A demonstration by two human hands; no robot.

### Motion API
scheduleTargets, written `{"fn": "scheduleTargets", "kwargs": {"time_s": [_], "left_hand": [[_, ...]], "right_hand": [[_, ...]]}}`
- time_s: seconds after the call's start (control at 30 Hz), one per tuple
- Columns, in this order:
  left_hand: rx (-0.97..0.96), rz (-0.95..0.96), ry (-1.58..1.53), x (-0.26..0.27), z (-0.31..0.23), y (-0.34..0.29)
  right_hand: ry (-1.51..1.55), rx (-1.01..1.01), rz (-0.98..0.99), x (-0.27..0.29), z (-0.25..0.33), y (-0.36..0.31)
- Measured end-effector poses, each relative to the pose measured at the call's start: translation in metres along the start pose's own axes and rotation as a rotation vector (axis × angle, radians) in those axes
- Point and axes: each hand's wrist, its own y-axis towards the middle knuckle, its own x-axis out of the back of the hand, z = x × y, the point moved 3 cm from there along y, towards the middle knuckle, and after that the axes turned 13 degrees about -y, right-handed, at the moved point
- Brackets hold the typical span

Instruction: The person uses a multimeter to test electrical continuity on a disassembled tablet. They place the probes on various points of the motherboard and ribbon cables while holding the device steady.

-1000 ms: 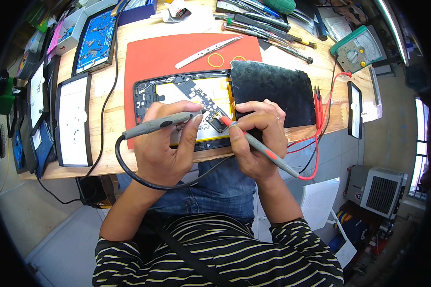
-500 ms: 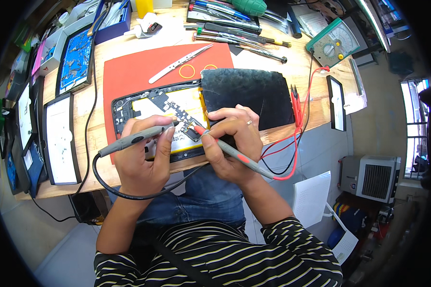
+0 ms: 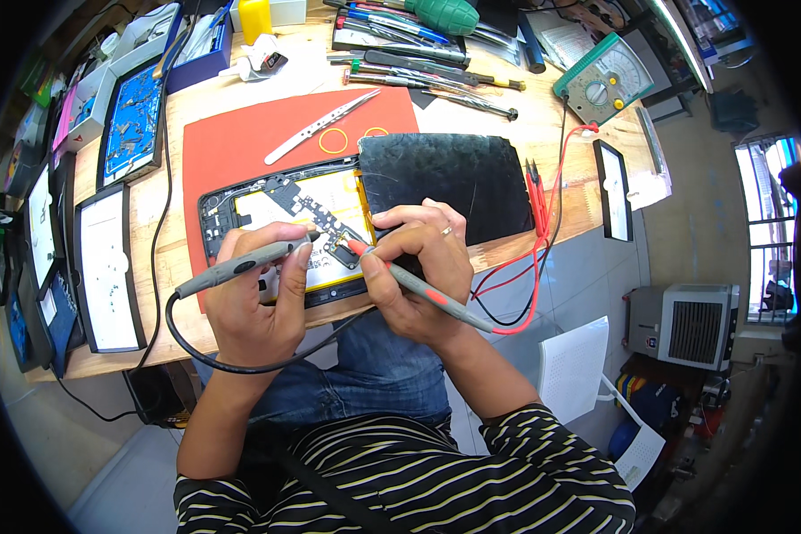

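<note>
An opened tablet (image 3: 218,212) lies in front of me, with a small dark circuit board (image 3: 327,222) slanting across its pale battery. My left hand (image 3: 256,298) is closed round a grey test probe (image 3: 233,268) with a black cable, its tip close over the board. From the other side, my right hand (image 3: 425,271) pinches a red-and-grey test probe (image 3: 438,301) with its red end at the lower part of the board. Whether either tip touches metal is too small to tell. A scratched black screen panel (image 3: 447,182) lies beside the tablet, joined by an orange-yellow strip.
Tweezers (image 3: 320,126) and yellow rubber bands (image 3: 333,141) rest on the red mat (image 3: 214,147). Behind lie several pens and screwdrivers (image 3: 427,76). An analog multimeter (image 3: 603,82) with red and black leads stands at right. Parts trays (image 3: 111,267) line the left.
The whole view has shifted slightly, so the bench things appear a little further left. Both hands keep their probes over the board, in nearly the same pose.
</note>
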Motion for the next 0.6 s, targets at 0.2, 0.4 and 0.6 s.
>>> {"fn": "scheduleTargets", "kwargs": {"time_s": [0.2,0.4,0.6], "left_hand": [[-0.021,-0.01,-0.021,-0.0008,0.0003,0.0014],[-0.011,0.012,-0.025,0.0009,-0.0017,0.0018],[-0.05,0.017,-0.006,0.0009,-0.0005,0.0018]], "right_hand": [[-0.001,-0.008,-0.003,-0.0003,-0.0001,-0.0004],[0.007,-0.018,0.017,0.0006,0.0004,0.0],[-0.013,-0.004,-0.019,-0.0007,0.0017,0.0017]]}}
